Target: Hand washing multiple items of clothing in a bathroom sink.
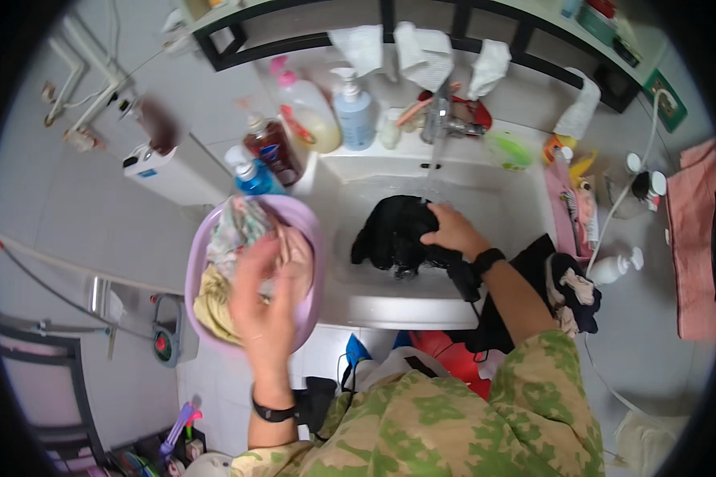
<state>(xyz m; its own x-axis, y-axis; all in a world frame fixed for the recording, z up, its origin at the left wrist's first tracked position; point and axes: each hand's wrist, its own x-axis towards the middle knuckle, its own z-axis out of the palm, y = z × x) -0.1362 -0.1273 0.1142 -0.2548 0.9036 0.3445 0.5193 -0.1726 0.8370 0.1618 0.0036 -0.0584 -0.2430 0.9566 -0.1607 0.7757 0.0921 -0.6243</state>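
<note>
A wet black garment [394, 229] lies in the white sink basin [513, 203], and water runs from the metal faucet [436, 116] behind it. My right hand [453, 229] is at the garment's right side, thumb and fingers apart; whether it grips the cloth cannot be told. My left hand [265, 298], blurred, is raised over a purple plastic basin [317, 262] with its fingers apart. That basin holds a floral cloth [232, 238], a pink cloth [298, 256] and a yellow cloth [215, 307]. The left hand partly hides them.
Pump bottles [355, 113] line the sink's back left. A green soap dish [509, 149] sits back right, near a pink tray [561, 208] of toiletries. Dark clothing [525, 268] hangs over the sink's right front edge, beside a bundle of socks [573, 292]. White cloths [423, 56] hang above.
</note>
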